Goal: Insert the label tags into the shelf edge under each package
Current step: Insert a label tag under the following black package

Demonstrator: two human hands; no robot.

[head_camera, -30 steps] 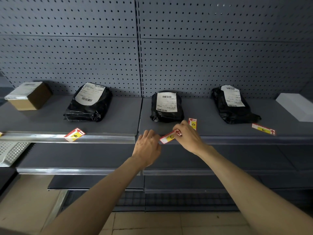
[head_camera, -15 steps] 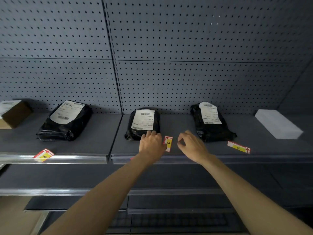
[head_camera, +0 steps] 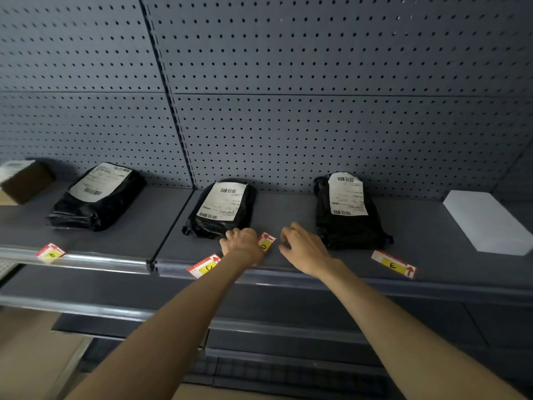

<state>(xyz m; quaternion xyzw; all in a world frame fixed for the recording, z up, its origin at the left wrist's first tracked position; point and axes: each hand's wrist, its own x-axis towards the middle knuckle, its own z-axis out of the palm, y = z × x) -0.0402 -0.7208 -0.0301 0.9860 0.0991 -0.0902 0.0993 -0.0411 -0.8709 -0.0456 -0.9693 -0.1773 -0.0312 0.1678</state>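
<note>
Three black packages lie on the shelf: left [head_camera: 96, 197], middle [head_camera: 222, 209], right [head_camera: 347, 212]. Four red-and-yellow label tags lie loose near the shelf edge [head_camera: 288, 277]. The leftmost tag [head_camera: 50, 252] is at the far left. Tag C [head_camera: 203, 265] overhangs the edge below the middle package, tag D [head_camera: 266, 241] lies between my hands, and tag E [head_camera: 393, 264] is in front of the right package. My left hand [head_camera: 242, 245] sits knuckles up with curled fingers against the middle package's front, its fingertips hidden. My right hand [head_camera: 302, 248] hovers just right of tag D, fingers apart and holding nothing.
A brown cardboard box [head_camera: 24, 181] stands at the shelf's far left and a white box [head_camera: 487, 223] at the far right. A grey pegboard wall [head_camera: 288, 96] backs the shelf. Lower shelves [head_camera: 288, 330] jut out below my forearms.
My right hand has let go of tag C, which now lies at the shelf edge. Both hands moved up onto the shelf around tag D. The view shifted up and to the right.
</note>
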